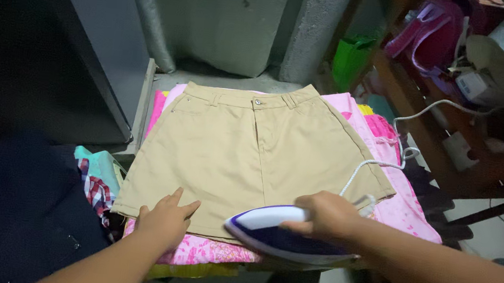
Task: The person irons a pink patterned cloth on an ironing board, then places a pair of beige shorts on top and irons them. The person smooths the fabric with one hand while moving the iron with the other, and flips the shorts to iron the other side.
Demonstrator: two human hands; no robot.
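Fingers of my right hand (326, 216) wrap the handle of the purple-and-white iron (282, 237) at lower centre, left hand (164, 221) spread flat, holding nothing, on the tan skirt (244, 159) mid-frame; I'd glide slowly along the hem, keeping cloth taut.

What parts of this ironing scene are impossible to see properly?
Head view:
- Iron soleplate: faces down, hidden by its own body.
- Skirt hem corner: covered by the right hand and iron.
- Cord end: lost in clutter, right.
- Left side: too dark to tell.
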